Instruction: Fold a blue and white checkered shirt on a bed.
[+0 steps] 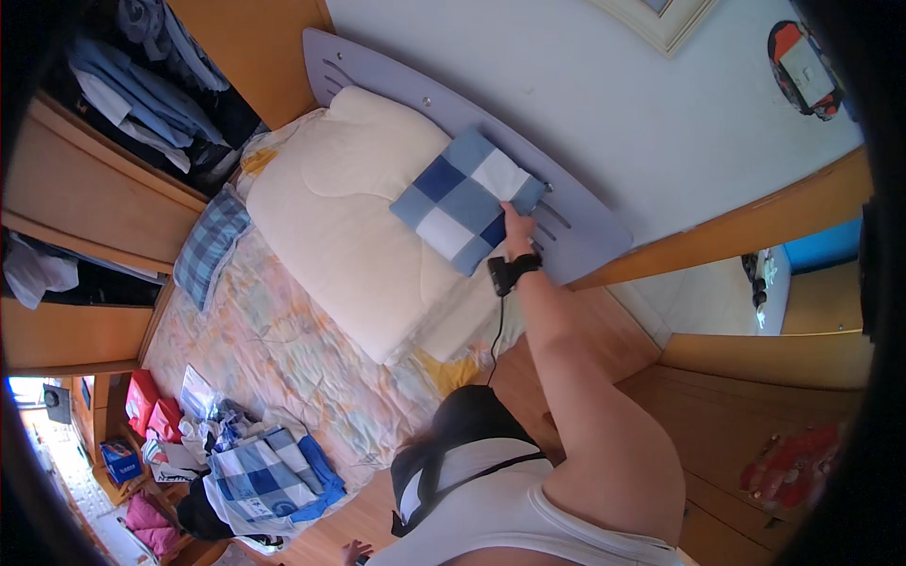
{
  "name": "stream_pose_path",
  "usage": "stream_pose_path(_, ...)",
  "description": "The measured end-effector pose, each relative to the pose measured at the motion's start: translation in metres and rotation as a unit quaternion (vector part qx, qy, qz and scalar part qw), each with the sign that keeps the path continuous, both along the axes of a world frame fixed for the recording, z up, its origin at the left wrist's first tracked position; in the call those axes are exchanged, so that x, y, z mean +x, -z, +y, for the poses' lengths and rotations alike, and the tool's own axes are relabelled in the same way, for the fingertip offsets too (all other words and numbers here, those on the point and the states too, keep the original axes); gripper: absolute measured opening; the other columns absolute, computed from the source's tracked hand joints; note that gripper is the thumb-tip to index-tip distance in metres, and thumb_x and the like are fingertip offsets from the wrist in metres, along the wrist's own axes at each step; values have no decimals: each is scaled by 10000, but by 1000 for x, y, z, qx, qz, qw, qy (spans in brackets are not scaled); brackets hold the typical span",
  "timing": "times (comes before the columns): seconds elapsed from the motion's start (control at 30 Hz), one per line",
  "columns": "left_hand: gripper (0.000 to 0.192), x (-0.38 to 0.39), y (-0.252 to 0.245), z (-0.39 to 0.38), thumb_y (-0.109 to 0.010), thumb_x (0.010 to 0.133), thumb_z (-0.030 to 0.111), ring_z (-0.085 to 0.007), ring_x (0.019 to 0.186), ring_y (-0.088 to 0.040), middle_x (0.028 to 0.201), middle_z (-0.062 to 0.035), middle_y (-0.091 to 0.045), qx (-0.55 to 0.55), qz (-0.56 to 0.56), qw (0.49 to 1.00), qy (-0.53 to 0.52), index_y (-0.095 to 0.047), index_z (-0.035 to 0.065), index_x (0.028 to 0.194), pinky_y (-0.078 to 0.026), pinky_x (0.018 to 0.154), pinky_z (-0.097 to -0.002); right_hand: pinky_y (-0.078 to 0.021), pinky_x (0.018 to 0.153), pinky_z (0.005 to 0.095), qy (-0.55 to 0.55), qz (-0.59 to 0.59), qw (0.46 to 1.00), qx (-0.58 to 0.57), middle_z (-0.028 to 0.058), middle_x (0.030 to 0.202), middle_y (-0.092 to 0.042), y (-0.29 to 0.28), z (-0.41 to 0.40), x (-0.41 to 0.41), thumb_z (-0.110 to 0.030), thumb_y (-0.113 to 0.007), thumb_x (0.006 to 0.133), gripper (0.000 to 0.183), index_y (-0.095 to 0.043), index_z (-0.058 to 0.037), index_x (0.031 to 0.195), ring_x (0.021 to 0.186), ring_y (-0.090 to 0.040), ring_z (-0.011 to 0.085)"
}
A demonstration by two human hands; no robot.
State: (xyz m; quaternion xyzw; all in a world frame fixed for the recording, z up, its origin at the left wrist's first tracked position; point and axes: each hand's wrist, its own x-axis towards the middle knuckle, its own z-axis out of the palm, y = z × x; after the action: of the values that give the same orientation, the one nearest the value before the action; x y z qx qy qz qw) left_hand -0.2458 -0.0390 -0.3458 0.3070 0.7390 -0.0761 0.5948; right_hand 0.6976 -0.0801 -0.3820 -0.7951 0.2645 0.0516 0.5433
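Note:
My right hand point(519, 223) grips the near edge of a blue-and-white checked cushion point(453, 189). Its thumb rests on top, and the fingers beneath are hidden. The cushion lies tilted across a folded cream quilt point(340, 233), close to the lavender headboard point(488, 113). A black strap with a small device is around my right wrist, and a cable hangs from it. Low at the bottom edge, partly cut off, my left hand point(356, 550) hangs over the wooden floor with fingers apart and nothing visible in it.
The bed has a floral cover point(283, 339). A plaid pillow point(212, 247) leans by the open wardrobe point(106, 163). Folded checked fabric point(265, 474) and other clothes are heaped at the bed's foot. A wooden door frame point(715, 219) stands right, and a picture frame point(662, 28) hangs above.

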Motion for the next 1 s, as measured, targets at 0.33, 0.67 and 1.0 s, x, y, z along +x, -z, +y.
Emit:
stream_pose_path(0.33,234,-33,-2,-48,-527,881,190,-320,579,-647,733,-213,-630,9,7,998,-66,-510,-42,908,-552,491,-391,-191,1037,662,-277,-209,842,-414,179,1492,-246,-21,40,-50,-482,-452,892,721,-301,-3,1410,1403,-177,316)
stream_pose_path(0.67,220,-30,29,-81,-523,882,158,-325,544,-648,694,-220,-630,-6,-30,990,-137,-510,-61,872,-559,471,-392,-454,846,454,-111,-58,991,47,287,1230,-488,41,50,-115,-565,-645,773,877,-417,163,1205,1091,-522,397)
stream_pose_path(1.0,280,-96,7,-130,-601,889,328,-274,633,-608,730,-141,-604,97,-286,926,-228,-533,59,854,-501,628,-380,-554,594,373,-312,193,916,164,84,698,-588,18,66,-161,-765,-499,753,768,-567,-9,873,631,-612,191)
